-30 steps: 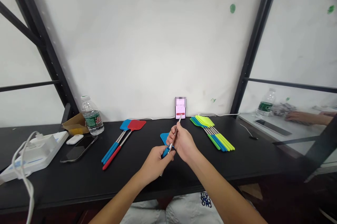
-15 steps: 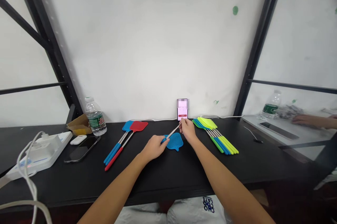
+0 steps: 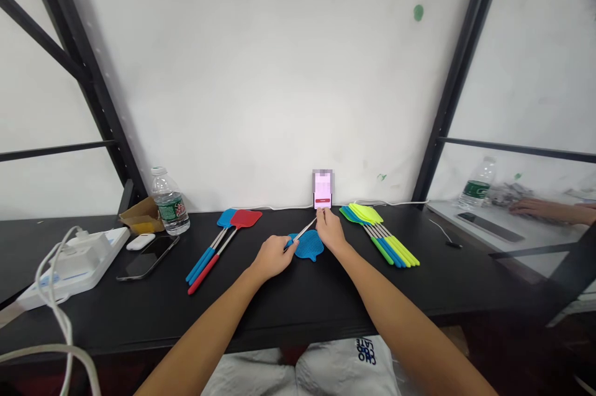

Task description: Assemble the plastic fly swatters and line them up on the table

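My left hand (image 3: 274, 256) is closed around the blue handle of a fly swatter, whose thin metal rod (image 3: 305, 229) slants up to the right. At the rod's far end, the fingers of my right hand (image 3: 328, 229) pinch it, hiding the tip. Beneath the rod lies a blue fly swatter head (image 3: 310, 247), flat on the black table, its short tab towards me; no join between it and the rod is visible. To the left lie two blue swatters (image 3: 200, 264) and a red one (image 3: 246, 218). Right of my hands is a fanned stack of green, blue and yellow swatters (image 3: 395, 247).
A lit phone (image 3: 323, 191) leans on the wall behind my hands. At left are a water bottle (image 3: 171, 207), a cardboard box (image 3: 142, 216), a white case (image 3: 140, 241), a dark phone (image 3: 148, 257) and a power strip (image 3: 77, 269) with cables. Another person's hand (image 3: 549, 210) rests beyond the right frame post.
The view has shifted slightly, so the table's things sit a little higher in the picture. Both hands keep their hold on the handle and rod with little movement.
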The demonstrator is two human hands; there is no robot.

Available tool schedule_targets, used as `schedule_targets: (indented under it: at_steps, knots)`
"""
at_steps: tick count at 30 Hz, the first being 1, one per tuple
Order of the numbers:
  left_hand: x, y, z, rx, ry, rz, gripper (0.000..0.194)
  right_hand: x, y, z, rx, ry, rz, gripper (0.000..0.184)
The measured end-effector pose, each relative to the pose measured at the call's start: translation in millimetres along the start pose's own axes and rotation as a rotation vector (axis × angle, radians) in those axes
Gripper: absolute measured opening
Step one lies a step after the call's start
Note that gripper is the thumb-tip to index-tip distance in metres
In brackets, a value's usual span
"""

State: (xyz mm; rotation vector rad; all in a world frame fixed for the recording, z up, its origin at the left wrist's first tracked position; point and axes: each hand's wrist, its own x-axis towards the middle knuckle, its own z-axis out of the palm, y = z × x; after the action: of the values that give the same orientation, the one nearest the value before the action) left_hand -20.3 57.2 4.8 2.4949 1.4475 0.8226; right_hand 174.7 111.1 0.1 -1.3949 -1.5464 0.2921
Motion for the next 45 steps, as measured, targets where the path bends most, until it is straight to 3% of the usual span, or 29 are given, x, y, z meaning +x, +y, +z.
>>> schedule_targets:
  at_steps: [10, 17, 22, 26, 29, 32, 36, 39, 42, 45]
  knots:
    - [0.1, -6.4, 5.9, 0.096, 0.011, 0.037, 0.044, -1.3, -4.5, -0.9, -0.019, 0.003, -0.030, 0.039]
    - [0.3, -8.9, 7.0, 0.037, 0.049, 0.036, 0.043, -9.7, -16.4, 3.4, 0.007, -0.073, -0.084, 0.039]
    - [3.3, -10.0, 5.5, -0.035, 0.086, 0.010, 0.044, -3.9, -17.2, -4.7, -0.031, -0.103, -0.006, 0.049]
    - [4.7, -13.2, 3.0, -0.016, 0.168, -0.051, 0.042, -7.6, -22.3, -7.0, -0.292, -0.177, 0.104, 0.059]
    - [4.5, -15.4, 0.5, 0.013, 0.235, -0.127, 0.036, -17.0, -29.7, 1.2, -0.517, -0.268, 0.142, 0.075]
    - [4.6, -16.5, -1.0, 0.024, 0.280, -0.183, 0.028, -22.4, -36.7, 11.2, -0.602, -0.303, 0.170, 0.083]
    - [5.4, -16.3, -0.8, 0.029, 0.272, -0.200, 0.024, -18.0, -36.5, 14.5, -0.490, -0.368, 0.238, 0.080]
    - [5.4, -16.0, -0.8, 0.020, 0.261, -0.192, 0.024, -11.5, -26.7, 11.9, -0.313, -0.347, 0.242, 0.059]
    - [4.7, -15.7, -1.9, 0.008, 0.271, -0.197, 0.025, -5.0, -13.8, 9.0, 0.020, -0.362, 0.317, 0.033]
    - [3.9, -14.7, -3.3, -0.002, 0.269, -0.186, 0.026, 1.8, -5.0, 3.3, 0.346, -0.353, 0.457, 0.028]
